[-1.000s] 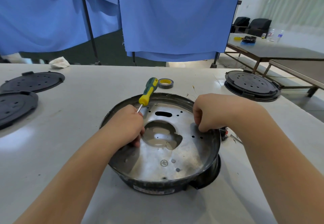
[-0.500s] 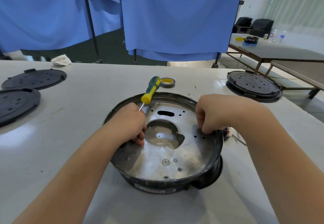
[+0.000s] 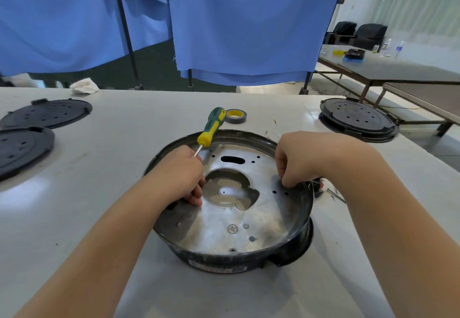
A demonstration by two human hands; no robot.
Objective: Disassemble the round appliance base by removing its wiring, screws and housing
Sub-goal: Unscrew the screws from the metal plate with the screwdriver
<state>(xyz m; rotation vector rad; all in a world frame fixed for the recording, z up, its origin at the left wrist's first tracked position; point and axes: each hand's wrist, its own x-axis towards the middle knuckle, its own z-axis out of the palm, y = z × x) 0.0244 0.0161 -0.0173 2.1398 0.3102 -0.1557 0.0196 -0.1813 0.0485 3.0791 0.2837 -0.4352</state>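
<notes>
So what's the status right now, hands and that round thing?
Left hand grips screwdriver by its shaft. Right hand pinching at metal plate near rim of round appliance base. Nothing blocking.

Round appliance base on table, black housing, silver metal plate with central cutout

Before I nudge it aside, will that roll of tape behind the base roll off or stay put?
The tape roll lies flat on its side on the table, so it will probably slide, not roll. It looks small and hollow, so likely light. The screwdriver handle sits just beside it and may get bumped.
</notes>
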